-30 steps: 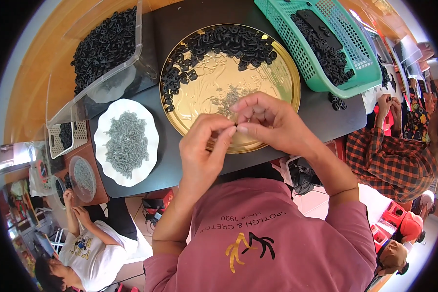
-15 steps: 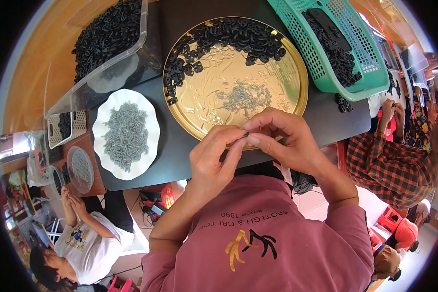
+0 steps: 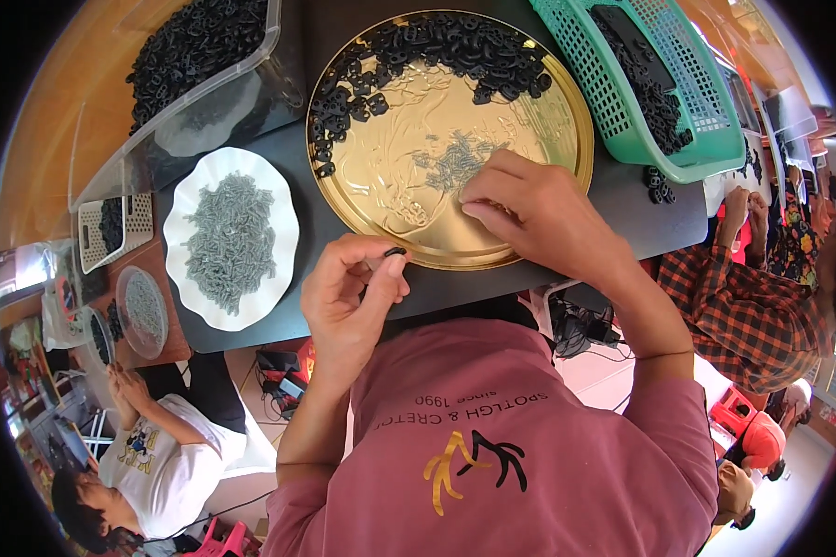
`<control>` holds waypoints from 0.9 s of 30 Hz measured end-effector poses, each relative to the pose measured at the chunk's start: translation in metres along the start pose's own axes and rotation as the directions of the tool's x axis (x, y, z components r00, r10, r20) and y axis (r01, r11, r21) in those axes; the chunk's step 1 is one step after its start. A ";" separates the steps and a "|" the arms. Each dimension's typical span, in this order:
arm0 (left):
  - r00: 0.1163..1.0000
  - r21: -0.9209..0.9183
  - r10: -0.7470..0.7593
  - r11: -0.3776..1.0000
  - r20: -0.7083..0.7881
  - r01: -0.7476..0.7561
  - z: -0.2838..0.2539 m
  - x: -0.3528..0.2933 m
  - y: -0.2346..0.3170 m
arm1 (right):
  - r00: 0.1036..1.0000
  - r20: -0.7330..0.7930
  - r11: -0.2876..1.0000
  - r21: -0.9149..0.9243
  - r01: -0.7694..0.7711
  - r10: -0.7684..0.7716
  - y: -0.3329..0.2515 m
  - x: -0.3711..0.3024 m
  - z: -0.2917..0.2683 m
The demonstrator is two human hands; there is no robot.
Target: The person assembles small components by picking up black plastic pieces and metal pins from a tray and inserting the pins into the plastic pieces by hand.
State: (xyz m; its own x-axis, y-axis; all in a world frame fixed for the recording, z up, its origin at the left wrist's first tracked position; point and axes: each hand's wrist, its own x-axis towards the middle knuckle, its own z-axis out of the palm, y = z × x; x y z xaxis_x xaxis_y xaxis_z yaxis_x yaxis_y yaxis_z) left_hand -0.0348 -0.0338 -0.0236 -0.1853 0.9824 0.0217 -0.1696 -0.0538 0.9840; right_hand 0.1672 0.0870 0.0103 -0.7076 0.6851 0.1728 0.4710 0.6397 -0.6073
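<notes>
My left hand (image 3: 351, 295) pinches a small black plastic part (image 3: 395, 252) between thumb and forefinger, just off the near left rim of the round gold tray (image 3: 418, 243). Over the tray's near right side is my right hand (image 3: 534, 215), its fingers curled together beside a loose pile of small grey pins (image 3: 457, 162). Whatever those fingertips hold, if anything, is too small to see. Many black parts (image 3: 437, 46), some with holes, lie along the tray's far and left edge. To the left, a white scalloped dish (image 3: 176, 232) carries a heap of similar grey pins.
A clear bin (image 3: 274, 46) of black parts stands at the far left. The green perforated basket (image 3: 604, 121) at the far right holds more, with a few black parts (image 3: 658, 186) beside it on the dark table (image 3: 622, 218). Other people sit on both sides.
My hands have come apart from their shared grip above the tray's near rim. The left moved left and nearer with the black part; the right went right and farther, to the grey pins.
</notes>
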 end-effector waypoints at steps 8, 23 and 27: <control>0.999 -0.021 -0.022 1.000 -0.045 0.021 -0.001 0.002 -0.001 | 0.999 0.048 0.972 -0.233 0.031 -0.020 -0.002 0.003 0.002; 0.994 -0.142 -0.112 0.983 0.017 0.113 -0.004 0.007 0.001 | 0.985 0.150 0.969 -0.214 0.119 -0.088 -0.001 0.015 0.009; 0.983 -0.273 -0.174 0.945 0.056 0.183 -0.002 0.012 0.005 | 0.969 0.207 0.901 -0.379 0.209 -0.137 -0.010 0.023 0.009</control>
State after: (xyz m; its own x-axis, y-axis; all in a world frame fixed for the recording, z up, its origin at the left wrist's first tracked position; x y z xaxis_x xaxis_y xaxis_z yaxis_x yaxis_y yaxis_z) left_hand -0.0397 -0.0225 -0.0191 -0.0989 0.9851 -0.1404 -0.4582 0.0802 0.8852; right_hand 0.1413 0.0932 0.0129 -0.8593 0.5035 0.0901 0.4764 0.8520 -0.2172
